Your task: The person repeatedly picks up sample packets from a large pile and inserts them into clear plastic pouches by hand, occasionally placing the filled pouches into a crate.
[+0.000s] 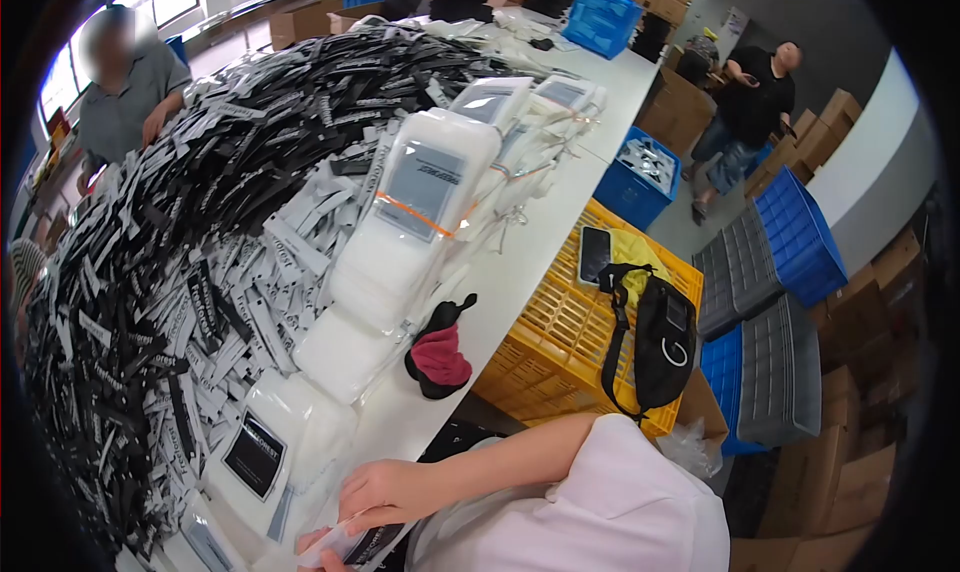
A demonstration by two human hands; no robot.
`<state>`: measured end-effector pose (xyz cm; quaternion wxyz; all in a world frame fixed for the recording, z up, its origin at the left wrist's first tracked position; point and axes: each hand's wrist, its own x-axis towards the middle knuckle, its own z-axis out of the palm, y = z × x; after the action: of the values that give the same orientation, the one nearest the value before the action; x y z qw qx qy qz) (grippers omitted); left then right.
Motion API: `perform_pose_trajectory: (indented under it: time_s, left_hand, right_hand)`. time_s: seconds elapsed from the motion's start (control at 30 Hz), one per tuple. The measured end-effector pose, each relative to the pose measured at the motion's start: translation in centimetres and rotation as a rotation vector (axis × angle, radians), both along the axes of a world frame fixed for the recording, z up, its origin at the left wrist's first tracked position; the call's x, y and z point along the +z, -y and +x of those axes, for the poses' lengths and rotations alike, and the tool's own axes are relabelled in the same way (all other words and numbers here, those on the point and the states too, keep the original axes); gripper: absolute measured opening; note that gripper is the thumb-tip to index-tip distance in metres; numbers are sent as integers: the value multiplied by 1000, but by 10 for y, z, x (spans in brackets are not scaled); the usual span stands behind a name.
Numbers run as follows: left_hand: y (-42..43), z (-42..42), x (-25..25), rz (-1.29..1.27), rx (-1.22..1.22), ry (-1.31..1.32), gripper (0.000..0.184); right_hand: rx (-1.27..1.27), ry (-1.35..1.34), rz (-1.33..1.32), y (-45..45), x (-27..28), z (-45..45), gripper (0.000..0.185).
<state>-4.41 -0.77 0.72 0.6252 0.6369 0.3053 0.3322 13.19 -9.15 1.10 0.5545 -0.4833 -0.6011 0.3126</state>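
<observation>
My right hand (385, 490) is closed on the edge of a clear plastic bag (370, 544) with a black printed label, at the bottom of the view. Just below it, my left hand (325, 557) pinches the same bag; the frame edge cuts off part of it. Beside my hands on the white table lies a white packet (255, 457) with a black label. Further along are stacked clear bags (425, 187), one with a grey label and an orange band. A black and dark red cloth item (440, 357) rests near the table edge.
A large heap of black and white printed strips (250, 162) covers the table's left side. Right of the table stand a yellow crate (540, 317) carrying a phone (594, 255) and a black bag (660, 342), and blue crates (640, 177). Two people (130, 102) (755, 97) stand farther off.
</observation>
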Motion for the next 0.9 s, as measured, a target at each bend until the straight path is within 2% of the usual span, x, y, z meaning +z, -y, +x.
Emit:
perform_pose_trajectory:
  time_s: [0.07, 0.17, 0.27, 0.37, 0.43, 0.57, 0.67, 0.77, 0.87, 0.9]
  left_hand:
    - [0, 3, 11, 92, -29, -17, 21]
    - [-7, -6, 1, 19, -22, -90, 27]
    - [-9, -9, -9, 265, -159, -39, 31]
    - [-1, -10, -21, 374, -162, 8, 26]
    - [6, -13, -17, 263, -157, -6, 29]
    - [10, -12, -5, 44, -166, -137, 49]
    - [14, -14, 0, -82, -95, -180, 48]
    - [-2, -37, 7, 31, -191, -140, 44]
    - [-28, -88, 32, -98, -386, -655, 32]
    - [-33, -123, 18, -209, -313, -764, 30]
  right_hand:
    - [4, 41, 40, 0, -4, 1, 22]
    - [-18, 17, 33, -1, -2, -2, 19]
    - [-110, -202, 102, 0, 11, -12, 15]
    - [-21, -324, -12, 1, 16, -14, 13]
    - [-5, -370, -26, 0, 14, -17, 19]
    - [0, -399, -118, 0, 18, -18, 22]
    - [59, -342, -187, 1, 16, -18, 23]
    - [215, -236, -131, 0, 15, -13, 26]
    - [182, -30, -148, -6, 14, 2, 32]
    - [116, 97, -102, -12, 13, 13, 30]
